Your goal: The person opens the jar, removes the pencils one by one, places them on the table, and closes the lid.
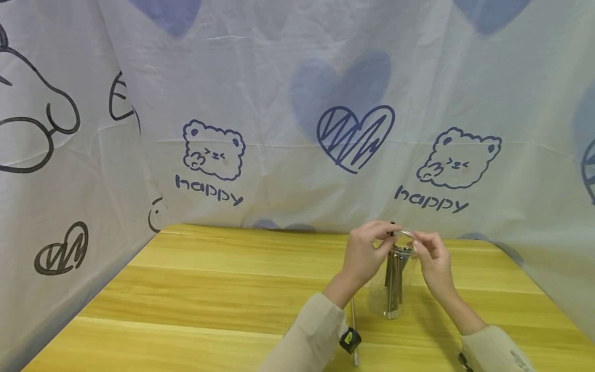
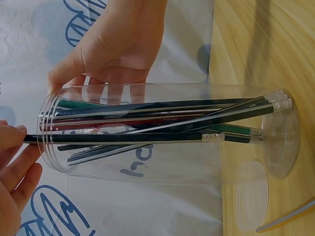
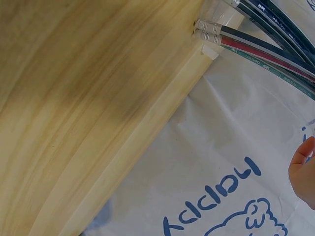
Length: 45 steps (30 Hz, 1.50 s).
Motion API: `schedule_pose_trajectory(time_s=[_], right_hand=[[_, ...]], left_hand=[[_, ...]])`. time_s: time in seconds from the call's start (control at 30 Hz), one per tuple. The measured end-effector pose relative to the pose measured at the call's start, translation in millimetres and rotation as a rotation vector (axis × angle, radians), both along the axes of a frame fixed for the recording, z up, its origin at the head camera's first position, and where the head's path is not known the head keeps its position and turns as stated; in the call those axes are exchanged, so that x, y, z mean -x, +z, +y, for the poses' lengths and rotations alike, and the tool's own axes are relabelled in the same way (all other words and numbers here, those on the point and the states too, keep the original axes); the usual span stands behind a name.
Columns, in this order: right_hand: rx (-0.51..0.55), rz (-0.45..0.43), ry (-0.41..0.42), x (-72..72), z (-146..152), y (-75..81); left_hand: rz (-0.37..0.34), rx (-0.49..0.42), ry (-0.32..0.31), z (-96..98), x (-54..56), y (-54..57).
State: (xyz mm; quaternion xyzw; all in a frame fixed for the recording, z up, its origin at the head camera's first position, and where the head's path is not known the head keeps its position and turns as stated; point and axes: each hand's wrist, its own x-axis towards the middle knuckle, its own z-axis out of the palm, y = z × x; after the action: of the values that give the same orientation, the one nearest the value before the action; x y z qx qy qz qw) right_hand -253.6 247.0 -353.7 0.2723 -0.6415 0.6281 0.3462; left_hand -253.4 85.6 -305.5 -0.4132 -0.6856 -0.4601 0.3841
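A tall clear plastic jar (image 2: 197,93) stands upright on the table, with several pencils (image 2: 167,108) in it, their eraser ends down. My left hand (image 1: 364,253) is above the jar's mouth. Its fingertips pinch the top of a dark pencil (image 2: 147,138), whose lower part hangs inside the jar, its eraser end above the bottom. On the other side, my right hand (image 1: 434,261) grips the jar at the rim with thumb and fingers. In the right wrist view only part of this hand (image 3: 302,172) shows at the edge.
Beside the jar's base lies a clear round lid (image 2: 252,196). Another pencil (image 1: 353,315) lies on the wooden table (image 1: 209,289), partly covered by my left sleeve in the head view. Printed white cloth (image 1: 279,170) hangs behind the table.
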Motion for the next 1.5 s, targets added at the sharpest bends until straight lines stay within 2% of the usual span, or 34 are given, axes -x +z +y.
schedule_pose_trajectory(time_s=[0.17,0.4,0.57,0.93,1.2,1.5], right_hand=[[0.005,0.003,0.004,0.0,0.0,-0.3],[0.015,-0.009,-0.001,-1.0,-1.3,0.4],[0.018,-0.010,0.001,-2.1,-2.6,1.5],[0.005,-0.025,-0.024,-3.1,-3.6,1.7],[0.017,-0.029,-0.011,-4.0,-4.0,2.1],[0.019,-0.041,-0.024,-4.0,-3.4,1.5]], left_hand=[[-0.014,-0.014,-0.018,-0.5,-0.9,1.3],[-0.015,-0.030,0.020,-2.1,-1.2,2.8],[-0.009,-0.051,0.019,-2.2,-0.5,3.8],[0.054,-0.114,0.000,-0.6,-0.8,8.3],[0.088,-0.162,0.036,-0.6,-1.1,17.1],[0.129,-0.235,0.029,-2.8,-1.2,24.3]])
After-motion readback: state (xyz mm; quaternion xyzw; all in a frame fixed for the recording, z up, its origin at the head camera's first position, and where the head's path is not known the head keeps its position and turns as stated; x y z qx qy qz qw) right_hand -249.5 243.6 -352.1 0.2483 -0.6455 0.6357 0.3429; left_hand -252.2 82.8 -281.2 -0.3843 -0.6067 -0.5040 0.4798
